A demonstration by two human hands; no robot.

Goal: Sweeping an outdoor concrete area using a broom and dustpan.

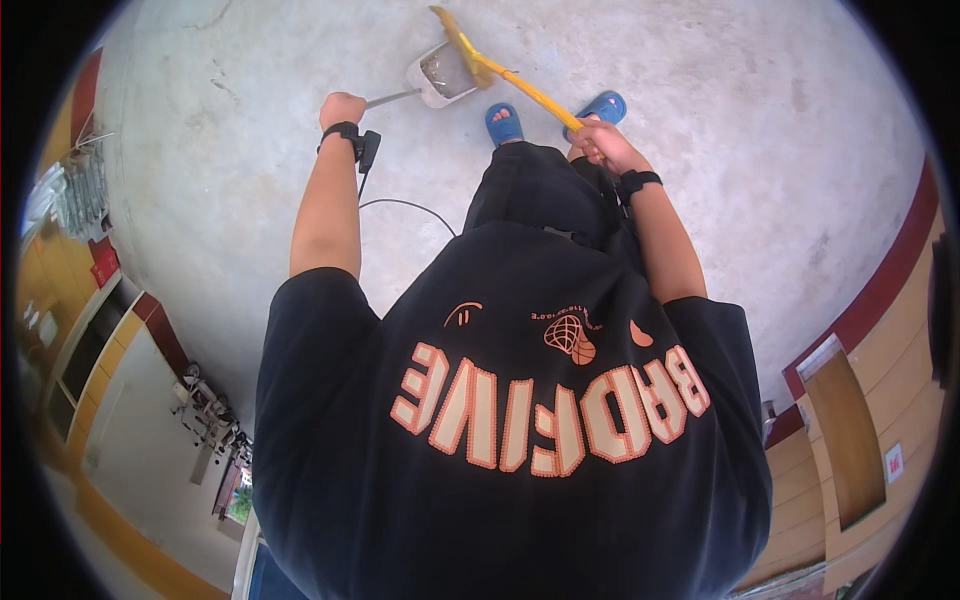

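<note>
My left hand (pixel 343 110) is closed around the thin grey handle (pixel 394 98) of a long-handled dustpan. The pale dustpan (pixel 432 98) sits on the concrete floor, with its open side turned toward the right. Inside it lies some dark, loose debris (pixel 433 69). In my right hand (pixel 609 144) I grip the yellow handle (pixel 536 94) of a broom. The broom head (pixel 469 52), slightly blurred, lies across the mouth of the dustpan and hides part of that edge. Whether its bristles touch the pan I cannot tell.
My feet in blue slides (pixel 503 124) stand close to the broom and dustpan. A black cable (pixel 409 201) loops from my left wrist device to my waist. Plastic-wrapped items (pixel 82 184) stand along the left wall; parked two-wheelers (pixel 210 412) are farther back. A wooden door (pixel 844 435) is at right.
</note>
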